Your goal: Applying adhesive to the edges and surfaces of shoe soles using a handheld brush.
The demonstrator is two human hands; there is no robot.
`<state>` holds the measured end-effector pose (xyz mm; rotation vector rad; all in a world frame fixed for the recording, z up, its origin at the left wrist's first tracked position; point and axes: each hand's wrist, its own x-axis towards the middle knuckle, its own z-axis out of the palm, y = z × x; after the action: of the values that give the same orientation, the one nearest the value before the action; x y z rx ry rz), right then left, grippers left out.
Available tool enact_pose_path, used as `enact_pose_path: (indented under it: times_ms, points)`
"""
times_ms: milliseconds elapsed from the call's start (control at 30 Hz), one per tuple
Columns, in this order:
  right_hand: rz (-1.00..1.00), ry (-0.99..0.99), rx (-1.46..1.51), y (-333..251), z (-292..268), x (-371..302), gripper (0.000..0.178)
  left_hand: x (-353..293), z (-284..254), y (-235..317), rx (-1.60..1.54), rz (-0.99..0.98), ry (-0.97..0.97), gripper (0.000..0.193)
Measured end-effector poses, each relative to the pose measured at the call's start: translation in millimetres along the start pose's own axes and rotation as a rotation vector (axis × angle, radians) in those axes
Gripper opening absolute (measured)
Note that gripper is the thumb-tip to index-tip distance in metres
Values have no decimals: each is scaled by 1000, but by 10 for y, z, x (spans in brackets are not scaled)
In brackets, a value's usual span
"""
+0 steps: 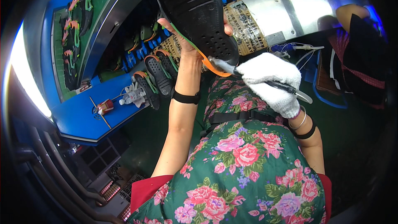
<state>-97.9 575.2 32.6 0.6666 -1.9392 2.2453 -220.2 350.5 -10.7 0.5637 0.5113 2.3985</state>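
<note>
My bare left hand (184, 43) is closed around a black sandal (207, 25) with small holes at its near end and an orange and green edge. It is held up at the top middle, its large flat face toward me. My right hand (271, 81), in a white knitted glove, grips a slim tool (224, 65) with a pale, brush-like tip and a dark handle. That tip lies against the orange edge of the sandal. A black and whitish curved end (304, 96) sticks out behind the fist; I cannot tell whether it belongs to the same tool.
Several similar sandals (155, 74) stand left of my forearm. A blue table (78, 114) holds a clear plastic bottle (132, 96) and a small red container (105, 105). Ahead is a metal machine edge (294, 10) with taped cardboard (244, 25). Another person (358, 54) is at the right.
</note>
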Motion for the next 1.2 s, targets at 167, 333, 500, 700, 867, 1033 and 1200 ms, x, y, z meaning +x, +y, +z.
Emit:
enact_pose_path:
  times_ms: [167,333,500,700,867,1033,1200]
  points:
    - [-49,-20,-253,10,3,-5,20,50,55,-41,-76,30,40,123]
    - [55,-170,-21,51,-20,29,16,102,-17,-16,122,-71,34,124]
    - [-2,-194,70,112,-110,48,14,-28,-38,-128,37,-187,239,112]
    - [-91,-423,10,116,-74,112,24,-122,49,-86,91,-401,414,104]
    - [-153,-389,19,128,-171,223,24,-114,120,-64,198,-509,471,93]
    - [-154,-596,-54,200,-106,204,15,-106,91,-76,586,-621,516,96]
    - [291,-285,156,184,-316,292,11,-168,21,-145,-185,-596,335,98]
